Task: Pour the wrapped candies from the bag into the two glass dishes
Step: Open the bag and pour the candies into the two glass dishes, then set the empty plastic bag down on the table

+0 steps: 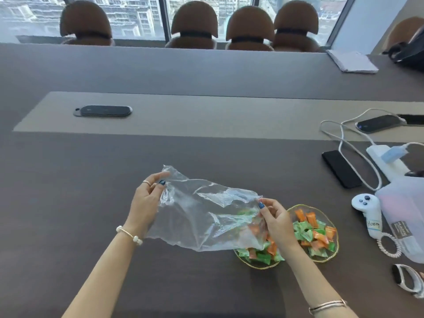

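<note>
A clear plastic bag (pixel 206 212) hangs stretched between my two hands above the dark table. My left hand (pixel 146 203) pinches its upper left corner, and my right hand (pixel 275 219) pinches its right edge. The bag looks empty, with candies showing only through it from below. Two gold-rimmed glass dishes sit side by side at the lower right. The left dish (pixel 259 265) lies partly under the bag and my right hand. The right dish (pixel 335 246) is in plain view. Both hold green and orange wrapped candies (pixel 314 235).
A white controller (pixel 367 210), a coiled cord, a translucent pouch (pixel 403 216) and a wristband (pixel 408 281) lie to the right of the dishes. A black phone (pixel 340 168), cables and a power strip sit further back right. Chairs line the table's far side.
</note>
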